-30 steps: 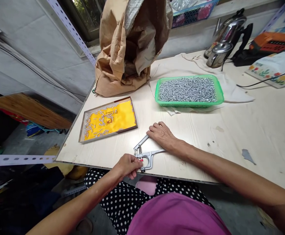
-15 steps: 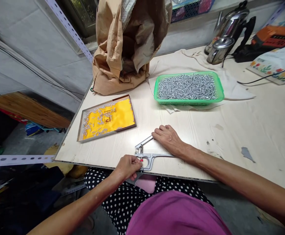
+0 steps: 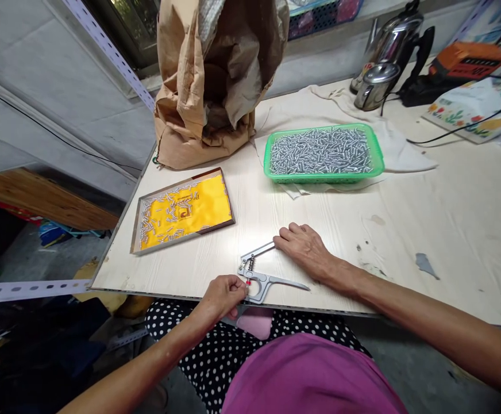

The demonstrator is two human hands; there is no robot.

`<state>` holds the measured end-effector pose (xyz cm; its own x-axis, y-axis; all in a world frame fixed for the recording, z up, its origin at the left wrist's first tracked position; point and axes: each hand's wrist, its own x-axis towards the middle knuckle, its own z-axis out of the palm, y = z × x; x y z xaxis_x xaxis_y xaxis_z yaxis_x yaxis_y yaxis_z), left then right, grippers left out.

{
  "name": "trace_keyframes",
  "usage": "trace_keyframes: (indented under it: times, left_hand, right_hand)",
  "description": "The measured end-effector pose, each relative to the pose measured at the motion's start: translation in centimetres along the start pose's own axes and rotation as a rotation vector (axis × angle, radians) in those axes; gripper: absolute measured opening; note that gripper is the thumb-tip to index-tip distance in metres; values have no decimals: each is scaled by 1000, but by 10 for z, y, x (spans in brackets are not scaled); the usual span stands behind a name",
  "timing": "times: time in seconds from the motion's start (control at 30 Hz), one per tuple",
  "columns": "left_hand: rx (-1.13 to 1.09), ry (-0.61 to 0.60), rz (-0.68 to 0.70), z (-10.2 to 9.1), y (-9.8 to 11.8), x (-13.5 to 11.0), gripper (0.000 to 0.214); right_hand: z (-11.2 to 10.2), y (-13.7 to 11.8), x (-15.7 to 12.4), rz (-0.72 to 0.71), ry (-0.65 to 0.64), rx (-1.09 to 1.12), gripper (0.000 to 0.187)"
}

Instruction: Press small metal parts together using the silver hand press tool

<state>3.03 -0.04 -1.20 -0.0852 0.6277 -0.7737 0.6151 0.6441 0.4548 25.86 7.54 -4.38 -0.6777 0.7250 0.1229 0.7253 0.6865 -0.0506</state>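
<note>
A grey metal hand press plier (image 3: 261,279) with a coil spring between its handles lies at the table's front edge. My right hand (image 3: 304,248) is closed over the far end of its upper handle, while the lower handle lies bare on the tabletop. The fingers of my left hand (image 3: 225,295) are pinched together at the plier's jaw, beside a small red part (image 3: 248,282). What those fingertips hold is hidden.
A shallow box (image 3: 232,217) with a yellow bottom holds scattered small metal pieces. Many similar pieces fill a green plastic basket (image 3: 378,155). Behind stand a large brown paper bag (image 3: 185,109), a steel kettle (image 3: 399,37) and a small metal pitcher (image 3: 375,86).
My right hand has shifted slightly right, off the lower handle, whose tip now shows. My left hand stays pinched at the jaw. The whole view has shifted slightly.
</note>
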Motion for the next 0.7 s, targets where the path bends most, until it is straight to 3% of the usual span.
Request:
trace_keyframes:
  times: [0.27,0.33,0.43,0.5,0.7]
  left_hand:
    - [7,-53,-4,-4,7,-1,13]
    - [-11,-46,-5,-3,6,0,14]
    - [-25,-37,3,-3,3,1,14]
    - [-31,-32,5,-2,1,2,14]
    - [-57,-32,-3,-2,3,-1,16]
  right_hand:
    - [-5,1,1,73,-16,112,13]
    - [-8,2,-5,75,-16,200,29]
    - [-8,2,-20,24,12,301,80]
    - [-4,1,-30,-10,16,325,101]
    - [2,-11,-39,10,26,333,94]
